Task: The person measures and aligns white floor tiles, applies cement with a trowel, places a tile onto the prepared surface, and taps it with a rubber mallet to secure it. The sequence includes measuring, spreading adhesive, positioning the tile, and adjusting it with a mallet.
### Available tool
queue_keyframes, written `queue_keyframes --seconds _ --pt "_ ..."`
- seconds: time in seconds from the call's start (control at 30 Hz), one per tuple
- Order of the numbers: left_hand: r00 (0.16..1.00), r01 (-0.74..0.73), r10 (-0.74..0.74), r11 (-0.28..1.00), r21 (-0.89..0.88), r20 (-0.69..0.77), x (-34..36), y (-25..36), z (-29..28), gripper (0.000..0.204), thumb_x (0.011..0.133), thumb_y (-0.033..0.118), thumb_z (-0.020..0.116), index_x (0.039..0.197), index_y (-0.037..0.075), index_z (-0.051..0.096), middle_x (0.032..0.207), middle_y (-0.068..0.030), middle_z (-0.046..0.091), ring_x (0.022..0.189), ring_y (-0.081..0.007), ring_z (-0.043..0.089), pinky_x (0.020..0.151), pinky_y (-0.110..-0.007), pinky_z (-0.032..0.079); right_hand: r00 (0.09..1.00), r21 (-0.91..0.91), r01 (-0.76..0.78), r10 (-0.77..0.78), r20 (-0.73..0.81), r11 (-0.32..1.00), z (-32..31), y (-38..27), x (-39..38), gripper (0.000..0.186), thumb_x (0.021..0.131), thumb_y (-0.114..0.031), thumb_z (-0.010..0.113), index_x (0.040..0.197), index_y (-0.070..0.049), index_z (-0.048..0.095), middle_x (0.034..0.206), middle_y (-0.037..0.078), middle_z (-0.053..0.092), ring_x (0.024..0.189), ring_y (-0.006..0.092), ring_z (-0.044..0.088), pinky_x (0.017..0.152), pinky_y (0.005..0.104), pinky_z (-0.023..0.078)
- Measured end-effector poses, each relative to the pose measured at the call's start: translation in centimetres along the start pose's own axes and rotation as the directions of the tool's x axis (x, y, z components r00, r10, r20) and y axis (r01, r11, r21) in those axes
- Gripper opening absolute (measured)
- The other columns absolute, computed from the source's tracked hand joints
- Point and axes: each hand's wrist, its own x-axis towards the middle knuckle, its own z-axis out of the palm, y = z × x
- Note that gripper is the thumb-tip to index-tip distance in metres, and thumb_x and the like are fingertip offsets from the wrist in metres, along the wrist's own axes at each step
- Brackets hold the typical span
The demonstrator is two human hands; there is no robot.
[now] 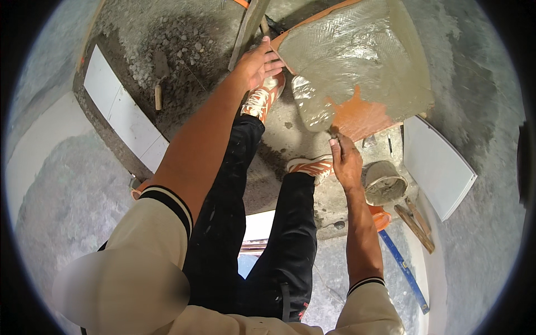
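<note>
One bucket (381,169) holds grey residue; right hand (347,157) grips trowel (310,105).

Bare interior, mottled grey.
We see patchy walls (472,72) on both sides, stained, gritty floor (301,142) between, pale light on the left wall (61,206).

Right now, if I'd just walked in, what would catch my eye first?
Probably the big orange slab at upper right, mostly coated in wet grey paste. At its near edge, the right hand grips a paste-smeared tool, while the left hand is open by its left corner. A bright blue bar stands out at lower right.
</note>
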Motion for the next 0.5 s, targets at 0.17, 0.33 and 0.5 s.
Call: queue_keyframes --seconds 0.17,0.33,0.5 --pt "0.998 0.017 -0.016 1.000 -0.003 0.059 0.0 0.1 -0.9 0.084 0.108 0.058 0.042 0.161 -0.003 0.018 0.163 -0.0267 0.032 0.144 -0.0399 0.046 0.118 -0.052 0.042 0.988 -0.118 0.063 -0.078 -0.130 0.991 -0.3 -3.8 4.5 0.033 0.105 -0.031 0.059 0.128 -0.009 0.067 0.106 0.020 0.069 0.092 0.0426 0.069 0.078 0.0517 0.054" --pt "0.997 0.018 -0.008 0.992 -0.128 0.074 -0.5 0.3 -1.8 0.090 0.106 0.068 0.012 0.160 -0.003 0.028 0.163 -0.0243 0.034 0.148 -0.0367 0.041 0.121 -0.054 0.035 0.987 -0.295 0.115 -0.142 -0.072 0.949 -0.4 -6.4 8.4 0.038 0.105 -0.036 0.058 0.125 -0.006 0.068 0.105 0.019 0.073 0.092 0.0412 0.072 0.078 0.0503 0.057" --pt "0.997 0.065 -0.058 0.989 -0.136 0.054 -0.4 0.7 -2.1 0.095 0.105 0.071 0.008 0.156 -0.004 0.036 0.160 -0.0229 0.041 0.149 -0.0356 0.039 0.124 -0.054 0.029 0.983 -0.309 0.182 -0.172 0.059 0.934 -0.6 -5.3 8.2 0.037 0.104 -0.036 0.059 0.124 -0.007 0.069 0.107 0.018 0.073 0.093 0.0411 0.072 0.079 0.0490 0.057"
